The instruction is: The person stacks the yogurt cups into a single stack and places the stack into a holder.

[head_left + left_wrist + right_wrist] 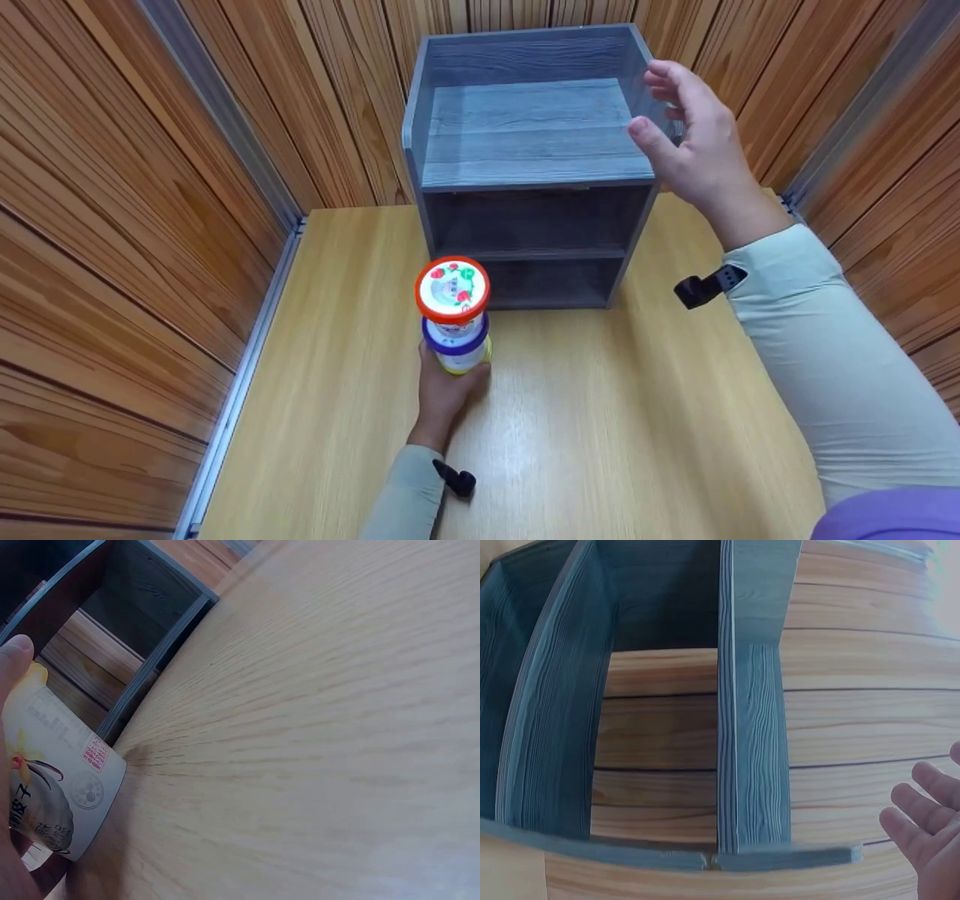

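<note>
A stack of paper tubs stands on the table before the shelf. The top tub [453, 289] has a red-rimmed lid with a printed top, the one under it a blue rim [456, 346], and yellow shows at the bottom. My left hand [446, 386] grips the lowest tub. In the left wrist view that tub [64, 765] is white with a yellow lid and a printed flower. My right hand [690, 135] is raised beside the upper right side of the grey shelf [525, 180], fingers apart, holding nothing.
The shelf has an open top tray and two compartments [532, 225] below, with nothing seen inside. Wood-panelled walls [112, 225] with metal corner strips [240, 390] enclose the table [600, 420] on the left, right and back. Something purple [892, 514] shows at the lower right corner.
</note>
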Tool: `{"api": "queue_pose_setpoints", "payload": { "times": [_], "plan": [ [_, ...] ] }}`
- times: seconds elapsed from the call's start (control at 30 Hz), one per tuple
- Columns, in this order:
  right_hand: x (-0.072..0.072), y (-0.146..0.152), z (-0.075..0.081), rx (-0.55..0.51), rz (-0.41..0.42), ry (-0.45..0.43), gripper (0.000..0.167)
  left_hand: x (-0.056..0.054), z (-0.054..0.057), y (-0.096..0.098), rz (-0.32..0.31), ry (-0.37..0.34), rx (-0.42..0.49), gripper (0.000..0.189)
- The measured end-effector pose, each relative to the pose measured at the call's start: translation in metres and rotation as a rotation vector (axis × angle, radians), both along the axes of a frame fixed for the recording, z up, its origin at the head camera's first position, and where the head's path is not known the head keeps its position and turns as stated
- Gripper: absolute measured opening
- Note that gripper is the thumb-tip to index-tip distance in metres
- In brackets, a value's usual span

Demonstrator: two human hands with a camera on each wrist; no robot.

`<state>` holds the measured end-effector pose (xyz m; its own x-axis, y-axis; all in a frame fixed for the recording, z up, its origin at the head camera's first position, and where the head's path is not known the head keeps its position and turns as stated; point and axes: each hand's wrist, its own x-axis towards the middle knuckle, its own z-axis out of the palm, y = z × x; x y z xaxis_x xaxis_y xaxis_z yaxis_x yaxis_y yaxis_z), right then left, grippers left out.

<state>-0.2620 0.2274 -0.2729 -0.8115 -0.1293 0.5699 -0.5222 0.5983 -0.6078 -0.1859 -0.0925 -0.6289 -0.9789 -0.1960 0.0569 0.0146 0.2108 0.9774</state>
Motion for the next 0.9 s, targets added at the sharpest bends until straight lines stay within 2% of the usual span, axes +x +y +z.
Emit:
{"api": "queue_pose_setpoints", "payload": {
  "times": [0.13, 0.4, 0.9],
  "plan": [
    [-0.006, 0.008, 0.001, 0.012, -0.042, -0.013, 0.064, 0.0, 0.0, 0.0, -0.006, 0.006, -0.014, 0.112],
    [-0.015, 0.018, -0.004, 0.004, -0.147, -0.133, 0.067, 0.0, 0.001, 0.0, -0.007, 0.013, -0.014, 0.113],
    [-0.026, 0.019, -0.021, -0.079, -0.181, -0.327, 0.071, 0.001, 0.003, 0.001, -0.011, -0.011, -0.008, 0.113]
  ]
}}
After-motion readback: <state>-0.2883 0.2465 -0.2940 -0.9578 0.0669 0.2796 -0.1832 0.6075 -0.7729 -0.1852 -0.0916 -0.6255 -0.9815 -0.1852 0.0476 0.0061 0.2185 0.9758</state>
